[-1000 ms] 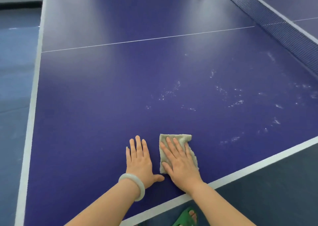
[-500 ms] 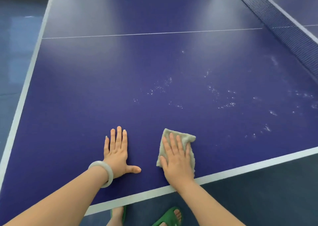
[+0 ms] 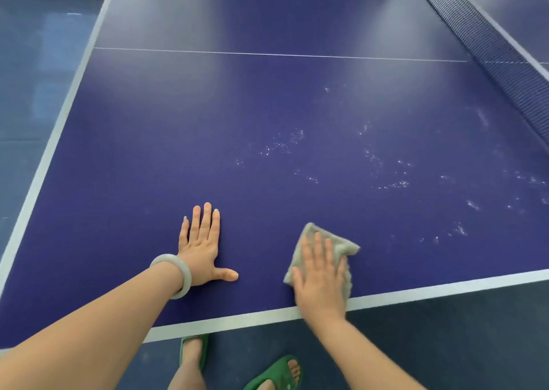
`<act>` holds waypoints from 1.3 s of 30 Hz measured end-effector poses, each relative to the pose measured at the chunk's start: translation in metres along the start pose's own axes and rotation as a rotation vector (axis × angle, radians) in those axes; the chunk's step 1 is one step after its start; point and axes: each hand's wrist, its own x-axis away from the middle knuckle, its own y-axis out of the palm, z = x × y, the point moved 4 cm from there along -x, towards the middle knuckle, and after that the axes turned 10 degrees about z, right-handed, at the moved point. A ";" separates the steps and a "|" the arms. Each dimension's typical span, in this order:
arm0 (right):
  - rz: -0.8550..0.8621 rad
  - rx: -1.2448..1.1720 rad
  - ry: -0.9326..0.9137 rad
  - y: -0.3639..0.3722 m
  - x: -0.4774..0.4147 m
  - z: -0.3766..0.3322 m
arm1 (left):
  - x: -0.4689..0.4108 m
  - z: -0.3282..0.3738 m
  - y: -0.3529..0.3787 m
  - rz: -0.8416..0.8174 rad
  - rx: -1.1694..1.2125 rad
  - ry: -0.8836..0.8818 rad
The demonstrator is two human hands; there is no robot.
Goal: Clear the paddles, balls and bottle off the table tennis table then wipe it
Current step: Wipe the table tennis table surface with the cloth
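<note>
Your left hand (image 3: 202,247) lies flat on the desk (image 3: 237,116), palm down. Its four fingers are straight and close together, and the thumb is splayed out to the side. A smooth, pale ring-shaped bracelet (image 3: 175,273) circles that wrist.

Your right hand (image 3: 322,282) lies well apart from the left. It presses with straight fingers on a cloth (image 3: 346,250), a beige, nubby-textured piece folded into a rough quadrilateral. One corner of the cloth points away from you, and its near edge is just beside the white border stripe (image 3: 445,288). Neither hand curls around anything.

The desk is a table tennis surface, matte deep blue with soft sheens of reflected light. A thin white centre line (image 3: 267,54) crosses it. Scattered whitish specks (image 3: 285,144) mark the surface beyond and to the right of the cloth (whether dust or droplets cannot be told).

A dark mesh net (image 3: 490,42) with a pale top band runs diagonally across the upper right corner. Below the desk edge, two feet in green moulded sandals (image 3: 274,373) stand on a dull blue-grey floor (image 3: 35,48).
</note>
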 end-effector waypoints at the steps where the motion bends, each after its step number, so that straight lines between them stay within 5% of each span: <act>1: 0.012 -0.019 -0.098 0.002 0.013 -0.017 | 0.000 0.000 0.001 0.002 0.001 0.001; 6: -0.039 -0.040 -0.349 0.005 0.040 0.012 | -0.004 -0.005 0.006 0.011 0.001 -0.003; 11: -0.065 0.040 -0.029 -0.006 0.017 0.110 | -0.004 -0.004 0.007 0.093 0.059 -0.043; 16: -0.061 0.047 0.167 -0.003 0.006 0.107 | -0.012 0.035 -0.010 0.279 0.150 -0.111; 20: -0.061 -0.058 -0.109 0.000 0.021 0.065 | -0.026 0.100 -0.009 0.223 0.159 -0.083; 24: -0.062 -0.110 -0.228 -0.003 0.021 0.101 | -0.036 0.127 0.003 0.168 0.102 -0.205; 30: -0.050 -0.032 0.199 -0.019 -0.025 0.214 | -0.040 0.126 0.013 0.175 0.108 -0.223; 34: -0.014 -0.005 0.499 -0.021 -0.040 0.195 | -0.039 0.126 0.014 0.151 0.113 -0.226; 36: 0.041 0.004 0.326 -0.013 -0.035 0.145 | -0.039 0.126 0.013 0.142 0.110 -0.226; 39: 0.006 -0.075 -0.225 -0.001 -0.012 0.085 | -0.039 0.127 0.012 0.131 0.106 -0.227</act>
